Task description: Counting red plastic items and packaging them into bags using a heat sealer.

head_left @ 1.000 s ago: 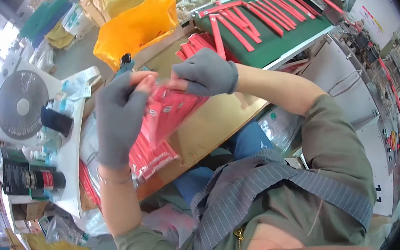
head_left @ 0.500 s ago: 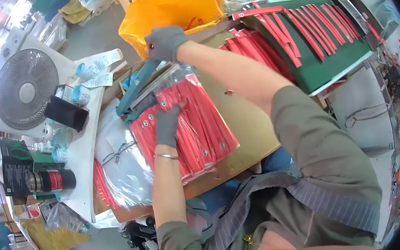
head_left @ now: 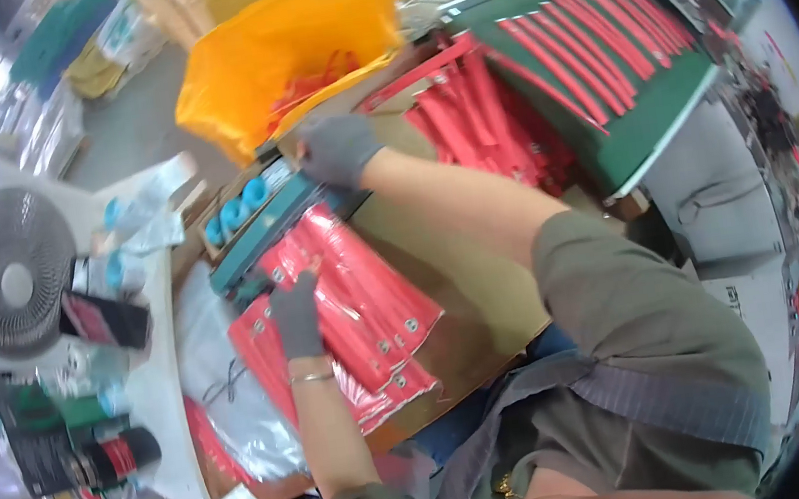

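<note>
My left hand [head_left: 297,315], in a grey glove with a bare fingertip showing, is closed on the upper part of a clear plastic bag [head_left: 351,301] packed with red strips that have round metal snaps. The bag's top edge lies against a long teal bar-type bag sealer [head_left: 266,229]. My gloved right hand [head_left: 338,151] grips the far right end of the sealer's lever, which is down along its base. Another filled bag [head_left: 403,390] lies partly beneath the first. My right fingertips are partly hidden.
Blue rolls [head_left: 233,214] sit in a box behind the sealer. A yellow bag [head_left: 292,47] stands at the back. Red strips lie piled [head_left: 477,113] and in rows on a green board [head_left: 644,116]. Clear bags [head_left: 214,334], a phone [head_left: 106,318] and a fan [head_left: 14,270] are at left.
My right hand has brought the raised sealer lever down. My left hand and the upper bag have moved up against the sealer. The whole view has also shifted.
</note>
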A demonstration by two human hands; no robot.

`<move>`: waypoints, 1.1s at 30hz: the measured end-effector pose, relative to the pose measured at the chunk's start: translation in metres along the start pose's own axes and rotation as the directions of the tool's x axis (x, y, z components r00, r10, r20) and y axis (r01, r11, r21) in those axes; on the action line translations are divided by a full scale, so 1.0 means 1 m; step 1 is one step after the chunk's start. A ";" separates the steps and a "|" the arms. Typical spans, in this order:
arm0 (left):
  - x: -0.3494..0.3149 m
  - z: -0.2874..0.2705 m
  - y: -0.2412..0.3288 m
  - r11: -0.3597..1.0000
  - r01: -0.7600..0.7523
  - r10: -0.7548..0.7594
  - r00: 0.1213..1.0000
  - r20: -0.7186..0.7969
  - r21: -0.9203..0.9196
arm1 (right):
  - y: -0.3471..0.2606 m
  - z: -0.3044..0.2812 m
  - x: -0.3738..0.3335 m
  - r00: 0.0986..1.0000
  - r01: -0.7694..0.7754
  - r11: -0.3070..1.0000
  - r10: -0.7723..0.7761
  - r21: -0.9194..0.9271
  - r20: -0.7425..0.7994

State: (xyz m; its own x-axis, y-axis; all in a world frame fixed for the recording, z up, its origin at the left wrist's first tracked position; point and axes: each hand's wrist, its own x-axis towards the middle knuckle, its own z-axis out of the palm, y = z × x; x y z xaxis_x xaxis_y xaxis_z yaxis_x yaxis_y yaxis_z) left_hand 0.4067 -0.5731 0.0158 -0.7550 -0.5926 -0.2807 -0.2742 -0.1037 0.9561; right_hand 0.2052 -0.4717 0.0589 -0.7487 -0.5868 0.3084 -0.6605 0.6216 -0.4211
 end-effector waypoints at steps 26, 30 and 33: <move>-0.146 0.139 0.066 0.782 0.407 0.035 0.727 0.686 -0.472 | 0.059 -0.214 -0.084 0.940 0.280 0.790 -0.109 0.546 -0.324; -0.158 0.149 0.072 0.800 0.297 0.045 0.837 0.545 -0.522 | 0.012 -0.128 -0.225 0.944 0.247 0.899 -0.140 0.361 -0.298; -0.167 0.140 0.037 0.947 0.103 -0.003 0.950 0.311 -0.306 | 0.003 -0.146 -0.267 0.924 0.359 0.915 -0.321 0.185 -0.206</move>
State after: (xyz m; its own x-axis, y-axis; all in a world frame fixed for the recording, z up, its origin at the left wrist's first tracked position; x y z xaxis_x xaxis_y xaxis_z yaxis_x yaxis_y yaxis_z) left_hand 0.4392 -0.3662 0.0859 -0.9021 -0.3145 -0.2954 -0.1547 -0.4033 0.9019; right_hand 0.3949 -0.2377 0.0999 -0.4916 -0.6350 0.5959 -0.8628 0.2622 -0.4323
